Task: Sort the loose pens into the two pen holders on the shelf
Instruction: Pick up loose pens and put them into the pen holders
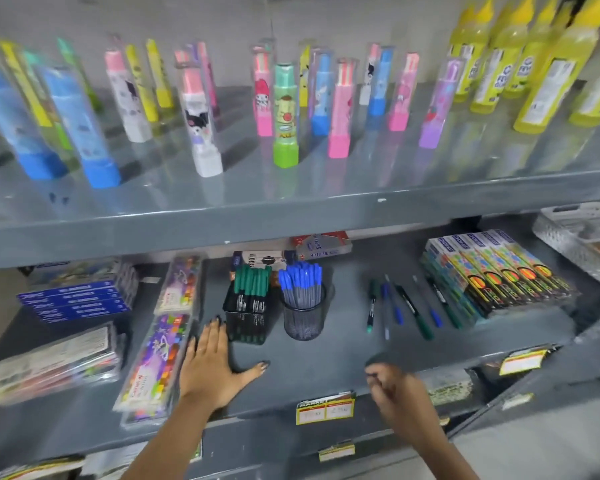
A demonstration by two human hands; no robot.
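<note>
Two pen holders stand side by side on the grey shelf, toward its far middle: a square black holder on the left, packed with green-capped pens, and a round mesh holder on the right, packed with blue-capped pens. The pens in each are too crowded to count.

Six or so loose pens lie flat on the shelf to the right of the round holder, well apart from it; motion blur makes the exact count uncertain. About three look green, with dark barrels, and about three blue, with clear barrels. They run roughly near-to-far, and the rightmost ones lie just beside a stack of colourful boxes.

One left hand rests palm-down on the shelf with fingers spread wide and flat, holding nothing; its fingertips reach just beside the near left corner of the square holder, though I cannot tell whether they touch it. One right hand hovers at the near edge of the shelf, well short of the loose pens, its fingers curled loosely inward. It is blurred, and I cannot tell whether anything is pinched in it.

Two long patterned cases lie to the left of the left hand.
</note>
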